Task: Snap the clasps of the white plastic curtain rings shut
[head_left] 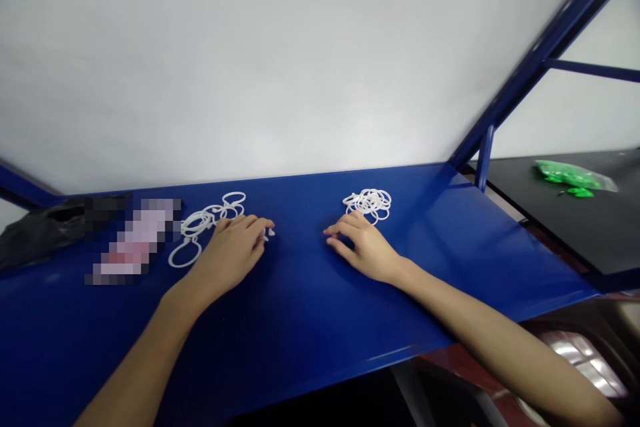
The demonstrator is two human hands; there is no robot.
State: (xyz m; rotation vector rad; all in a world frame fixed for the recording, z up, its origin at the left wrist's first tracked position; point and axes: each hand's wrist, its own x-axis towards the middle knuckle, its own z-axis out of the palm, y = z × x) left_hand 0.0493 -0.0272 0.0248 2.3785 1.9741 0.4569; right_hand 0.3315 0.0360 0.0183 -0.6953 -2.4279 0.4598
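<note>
1. Biggest thing in front of you is the white wall (300,67), bare behind everything.
2. Below it runs the blue shelf (310,307), and both your hands are down on it.
3. Off to your right a blue frame post (540,47) slants up, with a black shelf (565,227) beyond it.
4. At the far left edge of the blue shelf lies a black bag (35,233), slumped and well apart from your hands.
5. Your left hand (233,247) lies palm down, fingers curled in.
6. Your right hand (365,247) rests palm down too, fingers loosely bent and released, gripping nothing.
7. A loose chain of white rings (205,223) is spread just beyond your left hand, touching its knuckles.
8. A tighter pile of white rings (369,203) sits just past your right fingertips.
9. A green bag (570,177) lies on the black shelf, far from both hands.
10. Smallest of all is a small white piece (271,232), pinched at your left fingertips.
</note>
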